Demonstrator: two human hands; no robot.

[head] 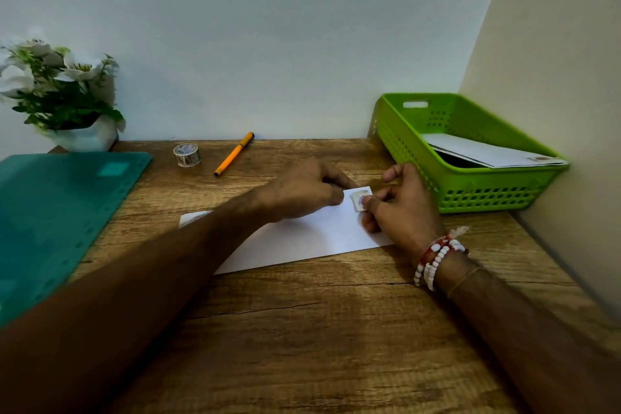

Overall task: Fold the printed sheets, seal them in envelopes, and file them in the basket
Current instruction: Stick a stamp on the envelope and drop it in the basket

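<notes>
Head view: sticker (359,196) on envelope (302,240) corner; left fingers (337,197), right fingers (372,203) touching it.

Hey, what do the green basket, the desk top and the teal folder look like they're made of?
Green basket: moulded plastic, it seems, glossy, with rows of holes and a cut-out handle. Desk top: wood or wood-look laminate, matte; grain lines show. Teal folder: likely thin translucent plastic, holes along its edge.
</notes>
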